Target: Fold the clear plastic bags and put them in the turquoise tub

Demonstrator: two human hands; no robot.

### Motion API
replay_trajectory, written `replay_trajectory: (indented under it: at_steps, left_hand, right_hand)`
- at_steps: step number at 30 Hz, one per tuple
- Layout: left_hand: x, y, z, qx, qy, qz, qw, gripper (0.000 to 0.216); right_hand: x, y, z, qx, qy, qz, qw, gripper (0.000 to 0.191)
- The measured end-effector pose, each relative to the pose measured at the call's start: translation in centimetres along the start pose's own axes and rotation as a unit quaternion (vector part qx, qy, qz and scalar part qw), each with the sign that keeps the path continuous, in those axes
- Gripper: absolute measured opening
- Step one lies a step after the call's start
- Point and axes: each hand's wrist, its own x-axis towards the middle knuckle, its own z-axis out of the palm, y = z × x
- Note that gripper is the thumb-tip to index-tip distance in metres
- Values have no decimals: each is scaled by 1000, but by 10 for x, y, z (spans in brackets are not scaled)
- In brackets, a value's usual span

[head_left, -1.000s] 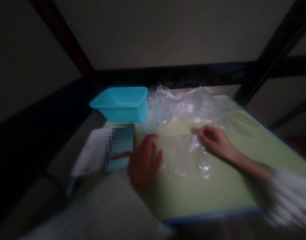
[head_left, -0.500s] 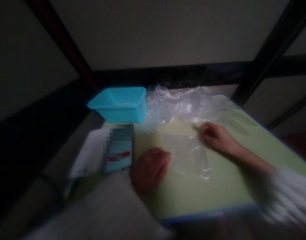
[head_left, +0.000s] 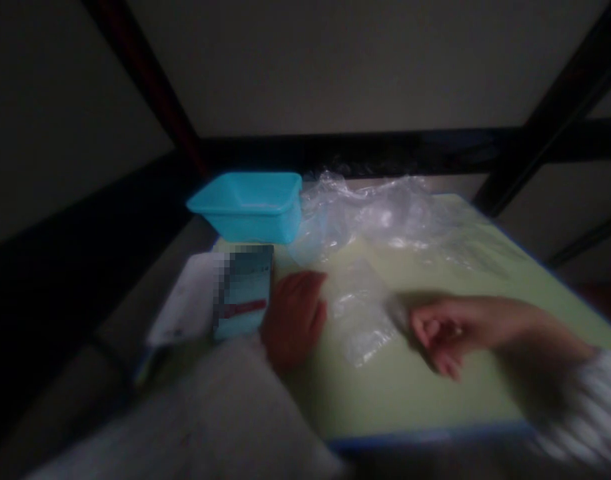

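Observation:
A small clear plastic bag lies on the yellow-green tabletop, creased and shiny along its lower part. Just left of it rests my left hand, back upward, with a gap between thumb and fingers and nothing seen in it. On the bag's other side my right hand is turned on its side, fingers curled. Its thumb and forefinger seem pinched on the bag's right edge, though blur hides the exact contact.
A turquoise plastic basin stands at the back left. Beside it spreads a heap of crumpled clear plastic. A teal box or booklet, partly pixelated, and a white sheet lie left. The table has a blue edge.
My right hand has come nearer and turned, from the bag's upper right corner to its right side. The bag has shifted and creased. My left hand's fingers have drawn back from it.

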Motion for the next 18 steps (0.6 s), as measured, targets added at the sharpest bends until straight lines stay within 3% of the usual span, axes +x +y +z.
replay_trajectory:
  at_steps: [1,3,5,6,8,18]
  left_hand:
    - [-1,0,1,-4,10,-6,1000,35]
    - [-4,-1,3,-14,22,-19,999,33]
    - [-7,0,4,-22,32,-30,999,31]
    - [-9,0,5,-25,35,-33,999,30]
    - [-10,1,6,-26,34,-37,998,29]
    - [-7,4,4,-21,-35,-59,997,37]
  right_hand:
    - [1,-2,1,-23,20,-20,999,20]
    - [3,-3,-2,-103,156,-74,980,22]
    - [6,-2,-7,-202,290,-112,929,20]
    - [8,-2,-10,-242,321,-117,908,18]
    - [9,0,-14,-293,313,-105,897,18]
    - [11,3,1,-264,121,-60,955,11]
